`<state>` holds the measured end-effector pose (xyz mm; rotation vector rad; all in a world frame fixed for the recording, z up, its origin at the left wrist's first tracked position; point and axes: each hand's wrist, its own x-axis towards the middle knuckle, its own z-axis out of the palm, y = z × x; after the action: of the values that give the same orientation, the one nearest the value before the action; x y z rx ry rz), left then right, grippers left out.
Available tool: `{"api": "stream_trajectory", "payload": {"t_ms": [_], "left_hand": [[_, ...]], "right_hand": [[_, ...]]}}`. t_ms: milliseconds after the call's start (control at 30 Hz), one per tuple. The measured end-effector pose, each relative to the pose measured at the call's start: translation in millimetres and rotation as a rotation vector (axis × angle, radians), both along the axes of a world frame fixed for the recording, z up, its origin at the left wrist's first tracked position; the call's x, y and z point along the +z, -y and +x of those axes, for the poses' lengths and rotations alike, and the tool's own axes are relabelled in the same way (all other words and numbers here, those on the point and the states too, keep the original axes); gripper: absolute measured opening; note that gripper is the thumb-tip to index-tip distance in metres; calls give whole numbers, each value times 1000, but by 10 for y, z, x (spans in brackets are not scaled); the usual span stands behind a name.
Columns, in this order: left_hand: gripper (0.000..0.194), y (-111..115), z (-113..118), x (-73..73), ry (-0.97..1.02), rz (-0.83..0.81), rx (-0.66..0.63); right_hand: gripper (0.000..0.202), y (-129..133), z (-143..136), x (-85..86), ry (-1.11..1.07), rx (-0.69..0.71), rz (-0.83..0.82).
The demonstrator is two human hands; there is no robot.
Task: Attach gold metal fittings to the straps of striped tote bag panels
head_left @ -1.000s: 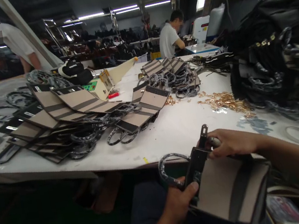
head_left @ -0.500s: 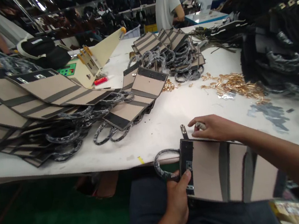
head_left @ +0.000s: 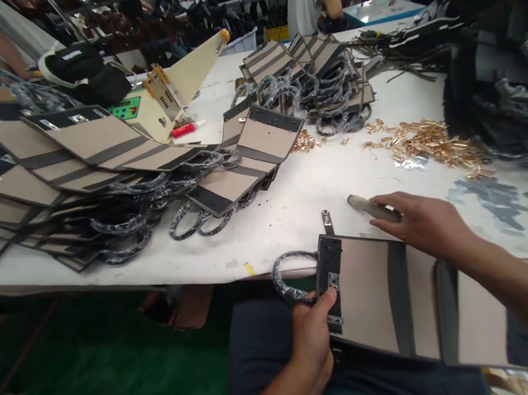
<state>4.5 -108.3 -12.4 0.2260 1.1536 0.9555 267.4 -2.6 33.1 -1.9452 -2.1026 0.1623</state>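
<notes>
The left hand (head_left: 310, 333) is pinching the black end of a striped panel (head_left: 369, 294) lying across the lap at the table's (head_left: 271, 243) edge; the right hand (head_left: 422, 219) is gripping a slim tool (head_left: 370, 206). The panel is looking light, fairly stiff, best held by that reinforced end.
</notes>
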Motion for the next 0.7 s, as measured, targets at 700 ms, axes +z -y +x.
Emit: {"api": "stream_trajectory", "payload": {"t_ms": [700], "left_hand": [[50, -118, 183, 106, 63, -16, 59]], "right_hand": [[10, 635, -1247, 309, -1602, -181, 381]]}}
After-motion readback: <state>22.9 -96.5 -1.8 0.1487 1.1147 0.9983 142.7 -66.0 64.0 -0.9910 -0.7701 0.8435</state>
